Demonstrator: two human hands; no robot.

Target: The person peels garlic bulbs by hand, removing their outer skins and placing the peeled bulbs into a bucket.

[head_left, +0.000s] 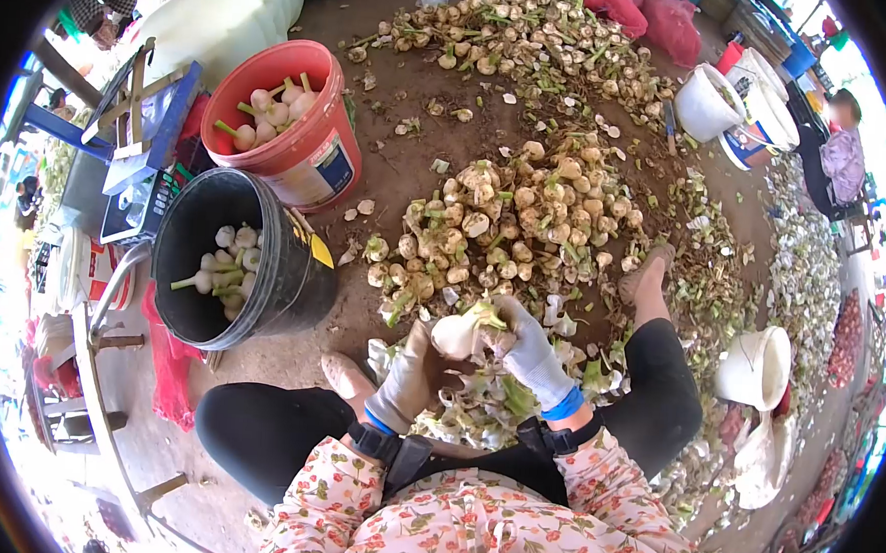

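Note:
Between my gloved hands is a pale garlic bulb with a green-white stem and loosened skin on its right side. My left hand is closed around the bulb from the left and below. On the right, my right hand grips the stem and skin; its fingertips are partly hidden. Peeled skins and leaves lie in a heap just beneath both hands. Right in front is a pile of unpeeled garlic bulbs with short cut stems, on the ground between my feet.
Left of me stand a black bucket and a red bucket, both holding cleaned garlic. A second garlic pile lies farther ahead. A knife is near white buckets. At far right sits another person.

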